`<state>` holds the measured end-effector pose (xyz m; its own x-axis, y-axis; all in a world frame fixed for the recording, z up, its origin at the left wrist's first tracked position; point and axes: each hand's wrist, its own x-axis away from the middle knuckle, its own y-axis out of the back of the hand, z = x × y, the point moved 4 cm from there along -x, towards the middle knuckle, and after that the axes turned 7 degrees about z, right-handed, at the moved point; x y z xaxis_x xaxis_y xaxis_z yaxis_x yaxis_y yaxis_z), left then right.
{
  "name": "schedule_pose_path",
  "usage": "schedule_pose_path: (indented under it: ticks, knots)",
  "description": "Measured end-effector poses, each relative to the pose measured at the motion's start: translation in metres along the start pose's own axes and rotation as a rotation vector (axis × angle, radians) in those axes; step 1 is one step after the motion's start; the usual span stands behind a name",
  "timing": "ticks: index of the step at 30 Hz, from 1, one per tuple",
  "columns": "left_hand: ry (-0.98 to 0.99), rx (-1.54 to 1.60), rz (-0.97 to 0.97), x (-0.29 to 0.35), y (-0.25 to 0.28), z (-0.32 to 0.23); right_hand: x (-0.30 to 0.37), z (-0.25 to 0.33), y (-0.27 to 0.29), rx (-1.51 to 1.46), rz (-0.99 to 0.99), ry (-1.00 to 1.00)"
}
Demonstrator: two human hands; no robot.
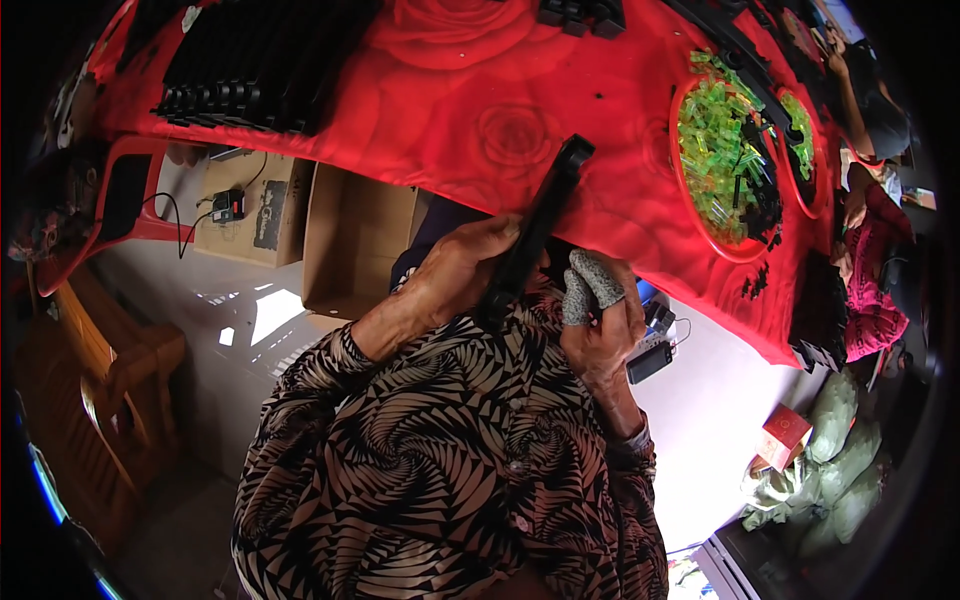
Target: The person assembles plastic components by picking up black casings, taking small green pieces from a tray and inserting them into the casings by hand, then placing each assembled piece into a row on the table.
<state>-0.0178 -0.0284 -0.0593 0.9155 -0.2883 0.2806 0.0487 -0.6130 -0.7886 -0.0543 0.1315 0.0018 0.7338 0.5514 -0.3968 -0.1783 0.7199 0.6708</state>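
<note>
A long black plastic part (537, 222) slants across the front edge of the table, its rounded end pointing up and away over the red cloth. My left hand (468, 262) is closed around its left side near the middle. On the other side of the part, my right hand (603, 318) is curled close to its lower half. Two of its fingers wear grey patterned covers (592, 284). Those bent fingers hide whatever the right fingertips pinch, and I cannot tell whether they touch the part.
On the red rose-patterned tablecloth (500, 75), a long row of black parts (240, 85) lies at far left. At right stands a red tray (684, 195) of yellow-green clear pieces and black bits. Below the table edge sits an open cardboard box (355, 245). Other people work at far right.
</note>
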Motion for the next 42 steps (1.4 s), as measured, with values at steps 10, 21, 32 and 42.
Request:
schedule_pose_path:
  ticks: [10, 21, 32, 42]
  knots:
    - [0.035, -0.039, -0.060, 0.000, 0.004, 0.011, -0.003, 0.005, 0.003, -0.139, 0.021, 0.117]
    - [0.050, -0.070, -0.142, 0.002, -0.001, 0.011, -0.004, 0.018, -0.013, 0.132, 0.294, 0.261]
    - [0.146, -0.370, -0.102, 0.008, -0.004, -0.008, -0.041, 0.026, 0.016, 0.206, 0.315, 0.160]
    - [0.027, -0.740, -0.059, 0.012, -0.013, -0.042, -0.034, 0.001, -0.002, 0.081, 0.715, 0.054]
